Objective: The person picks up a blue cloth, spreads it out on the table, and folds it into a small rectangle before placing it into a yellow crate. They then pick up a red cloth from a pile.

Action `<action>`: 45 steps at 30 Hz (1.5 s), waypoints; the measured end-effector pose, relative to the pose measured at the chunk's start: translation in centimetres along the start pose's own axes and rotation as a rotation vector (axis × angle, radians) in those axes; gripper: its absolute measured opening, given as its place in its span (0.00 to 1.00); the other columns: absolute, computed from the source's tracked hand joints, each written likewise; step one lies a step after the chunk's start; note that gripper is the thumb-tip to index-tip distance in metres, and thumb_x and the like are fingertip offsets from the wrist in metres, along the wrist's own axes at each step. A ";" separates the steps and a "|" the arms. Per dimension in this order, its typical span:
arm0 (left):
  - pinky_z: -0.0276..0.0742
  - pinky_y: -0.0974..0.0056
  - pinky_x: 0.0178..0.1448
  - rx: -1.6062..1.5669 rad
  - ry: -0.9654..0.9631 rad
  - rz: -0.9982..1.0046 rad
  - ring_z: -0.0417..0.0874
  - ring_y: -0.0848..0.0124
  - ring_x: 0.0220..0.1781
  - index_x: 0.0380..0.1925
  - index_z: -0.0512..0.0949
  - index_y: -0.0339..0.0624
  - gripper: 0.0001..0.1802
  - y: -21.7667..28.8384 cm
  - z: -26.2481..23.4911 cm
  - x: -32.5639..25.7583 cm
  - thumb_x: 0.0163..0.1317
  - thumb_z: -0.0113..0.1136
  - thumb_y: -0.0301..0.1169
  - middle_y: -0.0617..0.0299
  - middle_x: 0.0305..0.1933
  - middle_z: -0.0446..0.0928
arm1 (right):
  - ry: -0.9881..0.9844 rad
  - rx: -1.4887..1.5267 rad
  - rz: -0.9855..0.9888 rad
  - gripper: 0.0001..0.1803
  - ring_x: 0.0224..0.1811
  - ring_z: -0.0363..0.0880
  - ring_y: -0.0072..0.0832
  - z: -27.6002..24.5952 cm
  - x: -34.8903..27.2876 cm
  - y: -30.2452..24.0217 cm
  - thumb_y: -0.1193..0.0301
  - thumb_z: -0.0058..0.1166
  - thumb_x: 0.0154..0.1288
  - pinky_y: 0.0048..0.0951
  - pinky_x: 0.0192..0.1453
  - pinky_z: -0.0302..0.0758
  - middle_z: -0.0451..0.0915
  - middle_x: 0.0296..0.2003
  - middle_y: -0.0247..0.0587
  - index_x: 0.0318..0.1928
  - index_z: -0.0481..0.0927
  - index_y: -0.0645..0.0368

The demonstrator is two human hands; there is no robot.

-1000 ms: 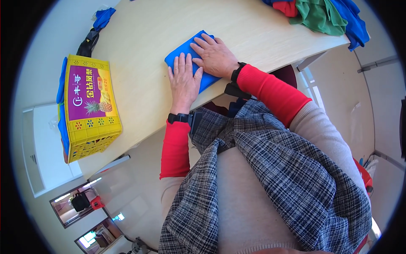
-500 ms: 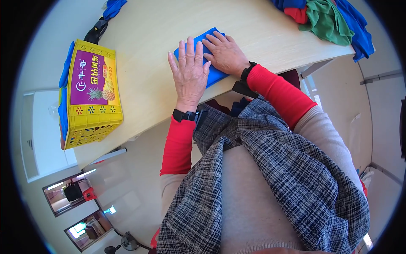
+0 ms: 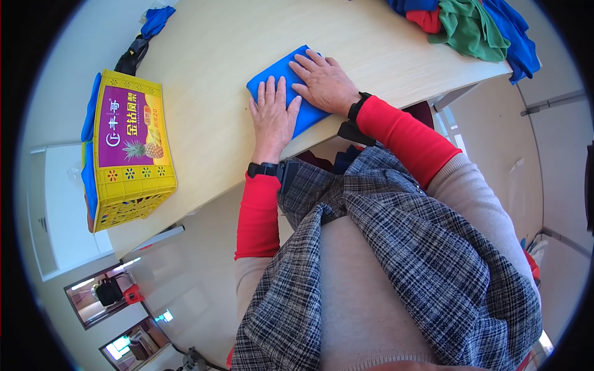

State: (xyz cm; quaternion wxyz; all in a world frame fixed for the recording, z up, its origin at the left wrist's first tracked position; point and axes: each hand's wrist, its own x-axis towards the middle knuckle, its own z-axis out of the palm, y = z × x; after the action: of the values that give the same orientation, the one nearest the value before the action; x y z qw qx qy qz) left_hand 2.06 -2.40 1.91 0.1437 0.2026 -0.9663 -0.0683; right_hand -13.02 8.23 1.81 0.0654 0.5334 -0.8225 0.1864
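A folded blue cloth [image 3: 272, 69], flat and roughly rectangular, lies near the front edge of the pale table. My left hand [image 3: 275, 117] rests on its near left part, fingers stretched out. Across its right side lies my right hand [image 3: 325, 83], palm down with the fingers spread. Neither hand grips anything; both press flat on the fabric and hide part of it. Each wrist wears a black band.
On the left of the table [image 3: 210, 80] stands a yellow plastic crate [image 3: 164, 182] with a purple pineapple panel and blue cloth over its far side. At the back right lies a pile of cloths, with a green cloth [image 3: 464, 31] and a blue cloth [image 3: 516, 40] hanging over the edge.
My left hand has moved down toward me on the cloth, uncovering its far left corner. My right hand stays on the right side, nearly unmoved. The view has shifted slightly.
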 end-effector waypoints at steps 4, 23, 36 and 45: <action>0.38 0.38 0.82 0.007 -0.012 -0.021 0.48 0.50 0.84 0.76 0.60 0.43 0.38 0.3 -0.4 -0.2 0.76 0.43 0.56 0.48 0.82 0.54 | -0.004 0.008 0.012 0.32 0.79 0.56 0.44 -0.2 -0.1 0.6 0.49 0.38 0.79 0.47 0.80 0.54 0.62 0.76 0.42 0.74 0.67 0.55; 0.39 0.36 0.82 -0.081 -0.036 -0.048 0.47 0.52 0.84 0.78 0.57 0.45 0.36 0.7 -0.4 0.1 0.76 0.44 0.51 0.51 0.82 0.52 | 0.002 0.281 -0.096 0.34 0.79 0.57 0.45 0.1 1.2 -4.6 0.47 0.38 0.78 0.49 0.82 0.48 0.67 0.73 0.48 0.71 0.70 0.59; 0.40 0.37 0.82 0.036 -0.007 -0.053 0.48 0.51 0.84 0.76 0.59 0.41 0.35 -0.2 0.2 -0.8 0.77 0.44 0.48 0.50 0.82 0.54 | 0.009 -0.001 -0.058 0.33 0.80 0.55 0.42 0.6 0.9 -0.7 0.48 0.35 0.80 0.47 0.83 0.48 0.64 0.75 0.43 0.73 0.68 0.55; 0.40 0.36 0.82 0.014 0.002 -0.063 0.47 0.51 0.84 0.77 0.58 0.42 0.35 -0.3 0.1 -1.6 0.76 0.44 0.48 0.50 0.82 0.53 | 0.015 -0.139 -0.013 0.32 0.80 0.55 0.44 -1.0 0.5 0.5 0.49 0.38 0.79 0.52 0.81 0.51 0.64 0.75 0.43 0.73 0.68 0.54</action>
State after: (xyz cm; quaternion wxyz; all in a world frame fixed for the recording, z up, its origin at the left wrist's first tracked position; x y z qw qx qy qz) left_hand 3.51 -2.07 1.33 0.1412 0.2338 -0.9597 -0.0657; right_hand -13.81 8.37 2.78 0.1094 0.5316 -0.8294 0.1325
